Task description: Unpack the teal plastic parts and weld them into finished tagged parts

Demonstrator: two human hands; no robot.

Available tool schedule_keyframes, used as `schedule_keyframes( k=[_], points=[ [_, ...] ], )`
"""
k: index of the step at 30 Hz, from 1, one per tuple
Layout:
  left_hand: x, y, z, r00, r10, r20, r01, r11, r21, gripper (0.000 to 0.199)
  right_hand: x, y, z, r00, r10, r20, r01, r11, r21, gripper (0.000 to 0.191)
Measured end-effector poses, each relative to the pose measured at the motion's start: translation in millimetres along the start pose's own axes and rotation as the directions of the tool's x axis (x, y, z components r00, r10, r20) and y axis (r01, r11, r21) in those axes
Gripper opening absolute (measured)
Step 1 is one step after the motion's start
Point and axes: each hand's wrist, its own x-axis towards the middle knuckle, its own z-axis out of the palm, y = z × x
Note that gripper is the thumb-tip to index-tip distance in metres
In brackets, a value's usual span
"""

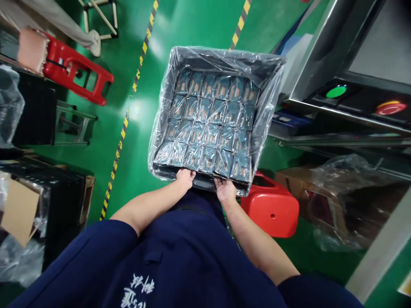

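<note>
A dark crate [269, 100] lined with clear plastic film stands in front of my body. Inside it, a dark divided tray [210, 124] shows several rows of compartments with small brownish parts, under shiny film. At the near side of the tray, my left hand [186, 177] has its fingers closed on the tray's edge. My right hand [225, 188] is at the same edge, further right, palm partly up, its fingertips hooked at the rim and partly hidden.
A red stool [272, 209] stands right of the crate, below a metal machine [308, 64] with green and red buttons. Another red stool [77, 70] lies at the left, near black boxes [61, 201]. Yellow-black tape marks the green floor.
</note>
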Motion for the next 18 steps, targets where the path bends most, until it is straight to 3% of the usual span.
schedule_keyframes(
  k=[3, 7, 12, 18],
  points=[
    [1.2, -0.3, 2.6, 1.000, 0.000, -0.010, 0.000, 1.000, 0.006, 0.010, -21.4, 17.3, 4.4, 1.000, -0.020, 0.003, 0.020, 1.000, 0.001, 0.013],
    [2.7, -1.0, 5.1, 1.000, 0.005, -0.019, -0.005, 1.000, 0.018, 0.022, -38.9, 36.4, 26.8, 0.997, -0.028, 0.068, 0.028, 1.000, -0.008, 0.029],
    [1.2, 0.0, 6.1, 1.000, 0.028, -0.014, -0.027, 0.999, 0.040, 0.022, -28.1, 42.7, 52.5, 0.999, -0.023, -0.026, 0.023, 0.999, 0.029, 0.022],
    [-0.3, 1.4, 7.0, 1.000, 0.028, 0.011, -0.029, 0.998, 0.063, 0.013, -26.2, 44.7, 53.3, 0.997, -0.056, -0.056, 0.060, 0.995, 0.080, 0.022]
  ],
)
